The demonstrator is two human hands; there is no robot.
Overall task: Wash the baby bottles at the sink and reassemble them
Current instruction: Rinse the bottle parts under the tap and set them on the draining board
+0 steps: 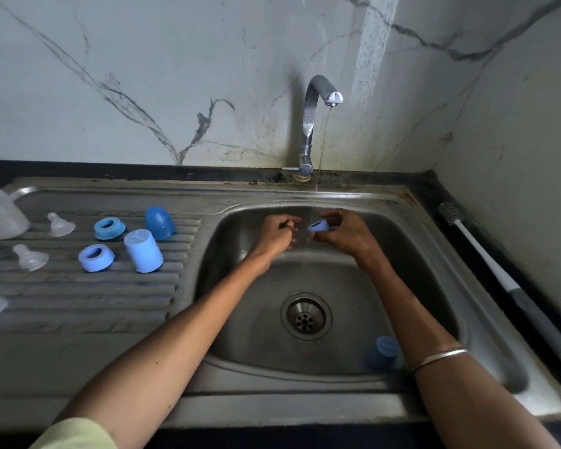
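Note:
Both my hands are over the steel sink basin (428, 286), under a thin stream from the tap (318, 98). My right hand (344, 233) grips a light blue bottle ring (318, 226) in the water. My left hand (277, 234) is curled just left of the stream; what its fingers hold is hidden. A blue cap (384, 350) lies in the basin at the front right. On the ribbed drainboard (78, 303) lie two blue rings (109, 227) (96, 257), a light blue cap (144, 251), a dark blue cap (159, 222) and two clear teats (60, 224) (30, 257).
Clear bottles (0, 212) stand at the drainboard's far left edge. A bottle brush (499, 280) with a white and grey handle lies on the dark counter to the right of the sink. The drain (306, 315) sits mid-basin. Marble walls close the back and right.

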